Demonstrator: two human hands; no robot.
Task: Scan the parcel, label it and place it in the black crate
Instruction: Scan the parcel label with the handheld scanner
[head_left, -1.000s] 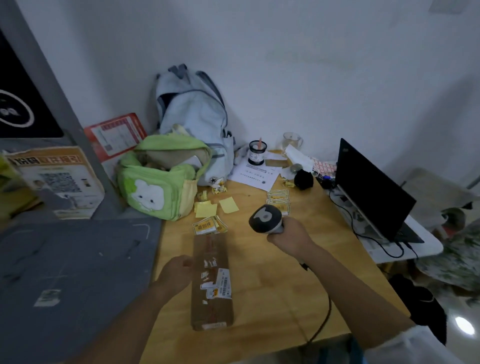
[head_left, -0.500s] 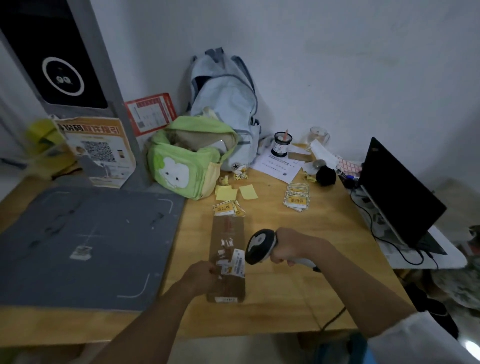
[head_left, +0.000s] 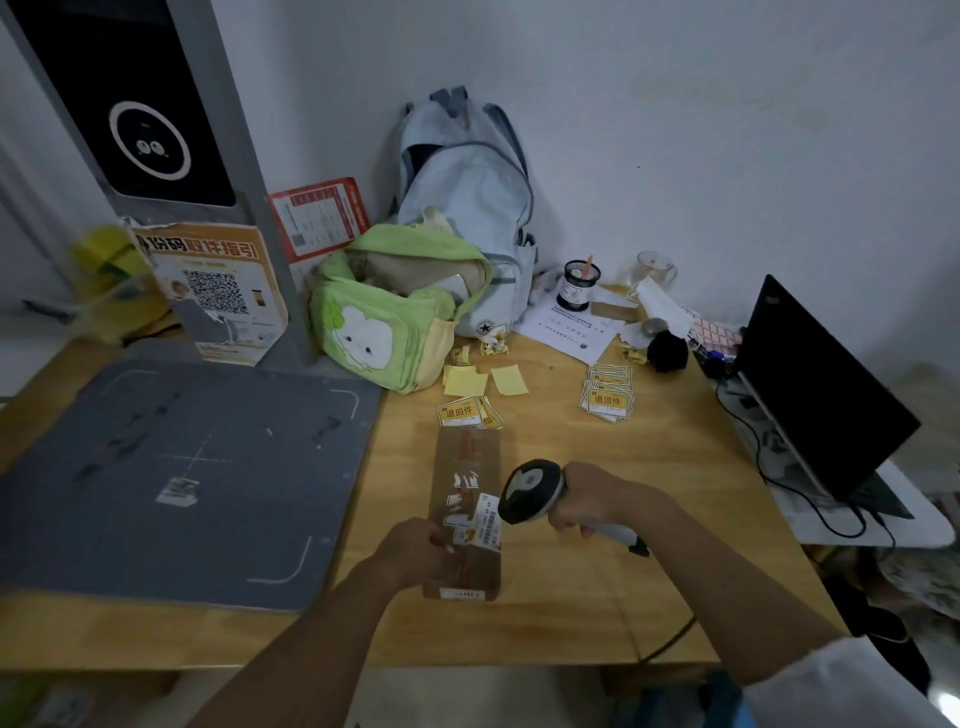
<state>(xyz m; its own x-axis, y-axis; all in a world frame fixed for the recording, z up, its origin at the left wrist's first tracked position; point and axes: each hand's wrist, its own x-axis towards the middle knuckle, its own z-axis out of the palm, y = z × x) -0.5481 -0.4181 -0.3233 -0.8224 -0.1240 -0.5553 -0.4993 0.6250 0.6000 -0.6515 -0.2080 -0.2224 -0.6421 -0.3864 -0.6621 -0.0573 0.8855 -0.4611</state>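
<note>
A long, narrow brown parcel (head_left: 467, 467) with white shipping labels lies flat on the wooden table (head_left: 649, 545). My left hand (head_left: 410, 551) grips its left edge near the front end. My right hand (head_left: 589, 501) holds a handheld barcode scanner (head_left: 530, 491), whose head points left at the parcel's white label, just beside it. Yellow-and-white label stickers lie in two spots: a few past the parcel's far end (head_left: 462, 413) and a small stack to the right (head_left: 608, 397). No black crate is in view.
A grey mat (head_left: 182, 467) covers the table's left side, below a grey kiosk post (head_left: 156, 130). A green bag (head_left: 395, 322) and a pale blue backpack (head_left: 467, 197) stand at the back. A black laptop (head_left: 821, 389) sits on the right, with cables.
My right hand has swung the scanner down and left, from above the table to right beside the parcel's label. My left hand has slid toward the parcel's front end. The view has shifted left.
</note>
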